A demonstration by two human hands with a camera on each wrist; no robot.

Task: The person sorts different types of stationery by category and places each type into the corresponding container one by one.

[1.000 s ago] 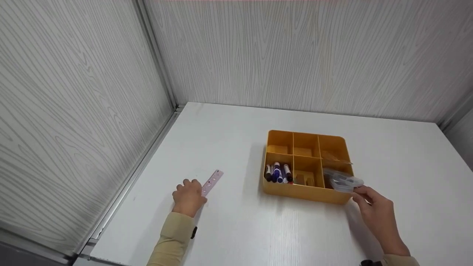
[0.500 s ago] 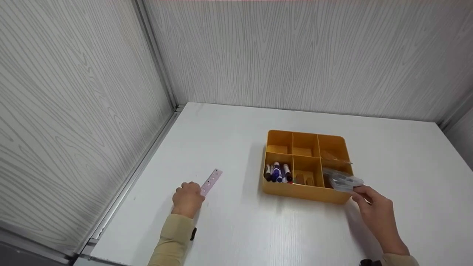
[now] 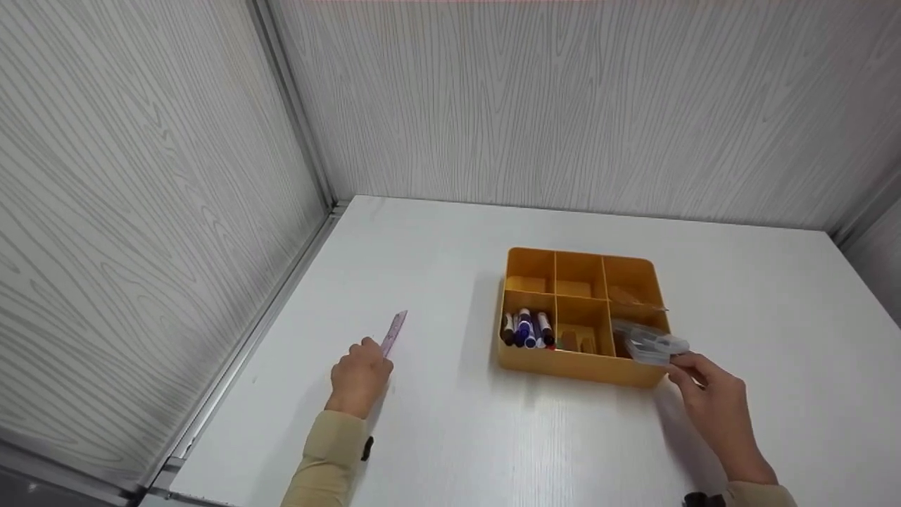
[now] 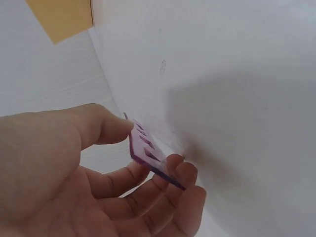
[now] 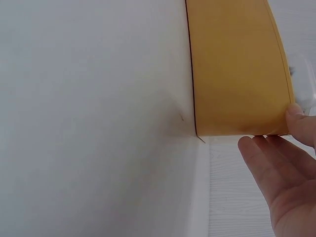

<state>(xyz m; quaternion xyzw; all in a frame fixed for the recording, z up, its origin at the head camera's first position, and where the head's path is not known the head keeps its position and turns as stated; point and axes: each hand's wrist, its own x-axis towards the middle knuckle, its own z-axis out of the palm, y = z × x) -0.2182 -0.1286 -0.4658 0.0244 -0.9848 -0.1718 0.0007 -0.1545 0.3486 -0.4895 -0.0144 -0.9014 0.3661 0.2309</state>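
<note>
My left hand pinches a lilac ruler with cut-out shapes. In the left wrist view the ruler is tilted, with the thumb on one side and the fingers around its other edge. At the right, my right hand grips the near right corner of a yellow-orange compartment box. The right wrist view has the thumb on the box's upper edge and the fingers against its side. A clear plastic case leans out of the near right compartment, close to that thumb.
Several markers stand in the box's near left compartment. Small brownish pieces lie in the near middle one. A clear flat piece is in the far right compartment. Wood-grain panels bound the white table behind and at left.
The ruler has turned in my left hand, from face-up to tilted with its edge showing, and its far end has shifted left and away. My right hand stays at the box corner.
</note>
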